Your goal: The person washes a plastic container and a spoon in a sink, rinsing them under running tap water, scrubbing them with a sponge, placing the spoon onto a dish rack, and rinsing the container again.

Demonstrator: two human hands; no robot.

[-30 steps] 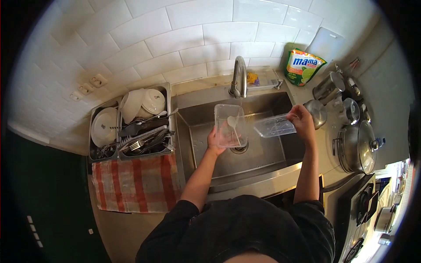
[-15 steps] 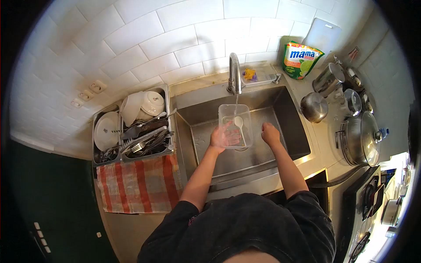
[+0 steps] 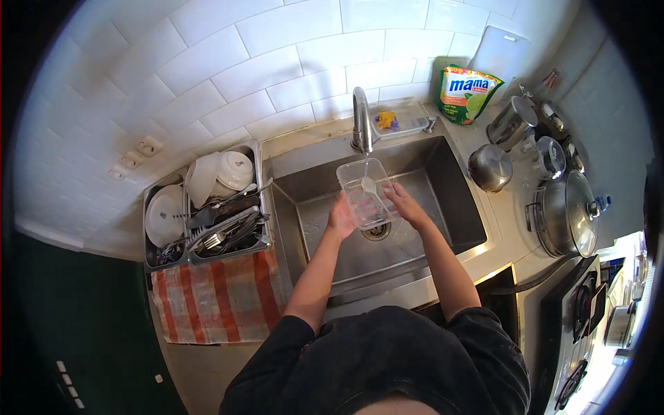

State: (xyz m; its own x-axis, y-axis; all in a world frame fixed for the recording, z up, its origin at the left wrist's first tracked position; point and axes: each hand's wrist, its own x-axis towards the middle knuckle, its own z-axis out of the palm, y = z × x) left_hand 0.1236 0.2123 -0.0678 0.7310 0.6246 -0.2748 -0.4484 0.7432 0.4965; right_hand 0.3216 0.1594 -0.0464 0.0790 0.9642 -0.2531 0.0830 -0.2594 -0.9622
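A clear plastic container (image 3: 351, 181) is held up over the sink (image 3: 432, 197), tilted a little under the water from the tap (image 3: 361, 117). Inside it lies a white spoon (image 3: 369, 185). My left hand (image 3: 342, 216) grips the container's left side and lower corner, some fingers showing through the plastic. On the opposite side, my right hand (image 3: 407, 205) has its fingers closed against the container's right wall. The drain (image 3: 377, 233) shows just below the container.
To the left, metal racks (image 3: 187, 257) hold plates, bowls and cutlery beside a striped cloth (image 3: 214, 301). Behind the sink are a tray (image 3: 415, 124) with a sponge (image 3: 386, 120) and a green pouch (image 3: 467, 97). Pots (image 3: 491, 168) and a stove (image 3: 564, 325) stand right.
My right hand has moved left from beside the container and taken hold of its right side. The container now sits tilted, where before it was straighter and held by my left hand alone.
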